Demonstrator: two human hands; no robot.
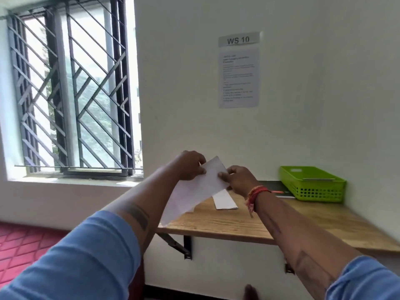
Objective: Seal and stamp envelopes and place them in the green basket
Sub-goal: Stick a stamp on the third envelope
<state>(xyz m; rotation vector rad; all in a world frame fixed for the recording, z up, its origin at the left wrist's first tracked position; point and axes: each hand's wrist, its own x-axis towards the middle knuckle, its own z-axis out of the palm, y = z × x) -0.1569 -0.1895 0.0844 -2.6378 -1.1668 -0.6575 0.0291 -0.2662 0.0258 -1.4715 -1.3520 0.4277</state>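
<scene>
While both hands hold the envelope (194, 189) up in the air, it's clear of the desk (238, 221), left of the green basket (311, 184) and well apart from it. Left hand (190, 165) pinches the upper edge, fingers (202, 169) curled onto the paper; right hand (240, 180) grips the right end, thumb on the face. Two-point grip at the top end probably keeps the sheet taut so the flap can be folded or pressed; can't tell whether the flap is shut already. No stamp visible on it from this side.

Another white folded paper or envelope (224, 200) lies flat on the desk, left of the basket and directly under the held one, likely next in the queue. Basket sits at the desk's back right against the wall, on top of a dark flat item (279, 188); something pale lies inside, too unclear to name. Basket placement fits a right-hand drop-off once sealing and stamping are done.
</scene>
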